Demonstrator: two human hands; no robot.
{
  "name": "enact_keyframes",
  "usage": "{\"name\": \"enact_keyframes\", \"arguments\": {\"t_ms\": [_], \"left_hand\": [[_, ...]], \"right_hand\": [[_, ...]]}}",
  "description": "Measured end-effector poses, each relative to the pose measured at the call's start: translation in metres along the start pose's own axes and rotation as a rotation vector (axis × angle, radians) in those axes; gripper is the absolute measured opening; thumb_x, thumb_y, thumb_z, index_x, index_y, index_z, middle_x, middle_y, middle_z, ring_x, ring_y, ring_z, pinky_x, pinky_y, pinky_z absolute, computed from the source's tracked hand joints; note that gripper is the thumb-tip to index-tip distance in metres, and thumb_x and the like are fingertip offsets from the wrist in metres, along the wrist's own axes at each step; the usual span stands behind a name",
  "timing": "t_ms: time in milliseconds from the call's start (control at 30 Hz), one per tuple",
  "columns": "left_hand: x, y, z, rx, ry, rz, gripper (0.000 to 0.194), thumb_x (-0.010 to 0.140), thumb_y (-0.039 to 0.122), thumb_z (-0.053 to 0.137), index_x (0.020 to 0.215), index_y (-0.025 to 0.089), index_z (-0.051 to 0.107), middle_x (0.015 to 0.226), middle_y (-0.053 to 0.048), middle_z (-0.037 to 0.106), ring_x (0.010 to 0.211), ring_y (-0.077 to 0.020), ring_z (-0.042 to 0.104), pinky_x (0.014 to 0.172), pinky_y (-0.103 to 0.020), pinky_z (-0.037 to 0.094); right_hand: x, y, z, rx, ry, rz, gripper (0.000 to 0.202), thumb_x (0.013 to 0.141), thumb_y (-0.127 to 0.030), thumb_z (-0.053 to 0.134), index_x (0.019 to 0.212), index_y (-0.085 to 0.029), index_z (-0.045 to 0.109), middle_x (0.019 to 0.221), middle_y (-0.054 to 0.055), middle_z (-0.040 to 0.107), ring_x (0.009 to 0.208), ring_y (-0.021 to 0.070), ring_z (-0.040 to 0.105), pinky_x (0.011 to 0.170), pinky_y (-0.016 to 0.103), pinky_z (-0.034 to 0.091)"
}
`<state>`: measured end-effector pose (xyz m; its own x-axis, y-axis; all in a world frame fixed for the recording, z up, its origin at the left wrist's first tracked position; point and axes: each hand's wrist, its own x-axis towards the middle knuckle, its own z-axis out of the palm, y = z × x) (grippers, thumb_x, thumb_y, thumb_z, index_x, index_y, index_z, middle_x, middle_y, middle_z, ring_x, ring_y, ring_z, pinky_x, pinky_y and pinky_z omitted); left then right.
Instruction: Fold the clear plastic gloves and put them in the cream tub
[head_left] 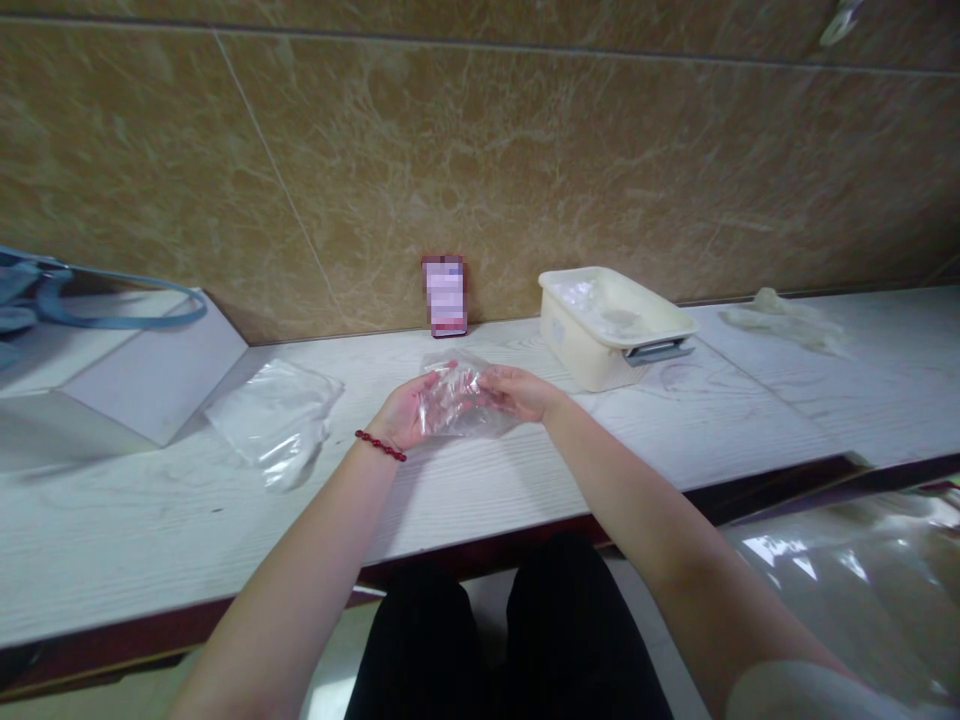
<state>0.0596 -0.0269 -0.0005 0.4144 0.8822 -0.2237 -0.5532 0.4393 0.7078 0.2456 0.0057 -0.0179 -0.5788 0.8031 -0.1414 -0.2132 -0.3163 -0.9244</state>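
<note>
With my 2 hands, the left hand and the right hand, I hold 1 clear plastic bag above the worktop. My left fingers are curved under its left side, and my right fingers pinch its right side. Behind the bag, 1 phone leans upright on the wall. To the right is the cream bin; to the left lie other clear bags.

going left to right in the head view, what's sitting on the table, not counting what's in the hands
White box, flat clear plastic bags, phone, cream tub, crumpled see-through plastic.
</note>
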Motion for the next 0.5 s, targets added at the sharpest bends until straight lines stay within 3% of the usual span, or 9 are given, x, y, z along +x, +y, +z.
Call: {"name": "enact_keyframes", "arguments": {"t_ms": [133,333,500], "left_hand": [[0.0023,-0.0006,-0.0033,0.014,0.02,0.031,0.038,0.08,0.014,0.04,0.117,0.018,0.044,0.095,-0.008,0.063,0.089,-0.0194,0.06,0.078,-0.035,0.048],[0.0059,-0.0012,-0.0065,0.043,0.008,0.087,0.044,0.074,0.003,0.039,0.116,0.018,0.042,0.096,-0.008,0.062,0.087,-0.0181,0.061,0.077,-0.034,0.049],[0.0067,-0.0012,-0.0041,0.081,0.123,0.169,0.034,0.071,-0.003,0.038,0.097,0.016,0.05,0.082,-0.005,0.063,0.073,-0.0145,0.062,0.07,-0.029,0.051]], "right_hand": [[0.0051,0.0038,-0.0048,-0.073,0.09,-0.022,0.016,0.07,-0.03,0.062,0.076,-0.019,0.053,0.063,-0.002,0.059,0.052,0.0062,0.054,0.041,0.014,0.037],[0.0079,0.0053,-0.0063,-0.092,0.153,-0.049,0.022,0.073,-0.029,0.058,0.093,-0.023,0.051,0.064,-0.004,0.06,0.047,0.006,0.052,0.035,0.013,0.03],[0.0101,0.0052,-0.0053,-0.057,0.237,-0.064,0.011,0.068,-0.015,0.058,0.076,-0.021,0.053,0.07,-0.004,0.06,0.055,0.0063,0.056,0.039,0.013,0.034]]}}
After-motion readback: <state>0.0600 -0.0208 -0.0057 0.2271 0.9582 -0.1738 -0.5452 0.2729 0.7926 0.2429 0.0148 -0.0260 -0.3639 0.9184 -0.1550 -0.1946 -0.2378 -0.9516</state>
